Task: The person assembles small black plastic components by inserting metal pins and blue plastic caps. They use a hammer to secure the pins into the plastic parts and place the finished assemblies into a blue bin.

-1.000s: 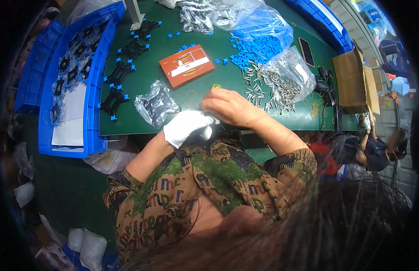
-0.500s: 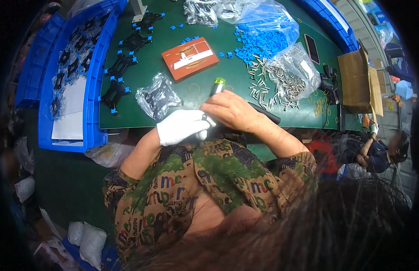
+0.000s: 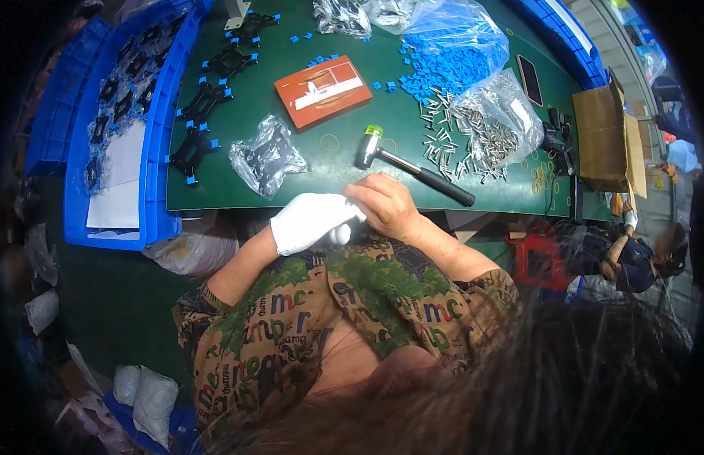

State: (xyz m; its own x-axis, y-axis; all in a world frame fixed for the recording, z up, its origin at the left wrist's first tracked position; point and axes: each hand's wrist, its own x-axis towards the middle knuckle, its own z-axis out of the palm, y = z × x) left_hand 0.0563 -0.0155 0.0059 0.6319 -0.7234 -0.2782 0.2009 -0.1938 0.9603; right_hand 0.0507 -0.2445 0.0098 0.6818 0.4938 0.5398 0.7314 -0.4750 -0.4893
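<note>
My left hand (image 3: 310, 222), in a white glove, meets my bare right hand (image 3: 388, 206) just off the table's near edge. Fingers of both hands are closed together at one spot. A small dark bit shows between the fingertips, too little to name. Just beyond them lies a mallet (image 3: 401, 161) with a yellow-green tip, a metal head and a black grip. A clear plastic bag (image 3: 267, 155) with a black part inside lies beyond my left hand. An orange-red box (image 3: 321, 92) with white tape rests farther back.
Black brackets (image 3: 192, 152) with blue clips line the table's left side, beside a blue crate (image 3: 151, 205) of bagged parts. Metal pins (image 3: 481, 144), blue clips (image 3: 450, 64), a phone (image 3: 529, 80), rubber bands (image 3: 540, 178) and a cardboard box (image 3: 600, 140) are at right. Another person (image 3: 632, 258) sits far right.
Both hands have drawn slightly nearer to my body, still together. The mallet, partly covered by my right hand before, now shows in full.
</note>
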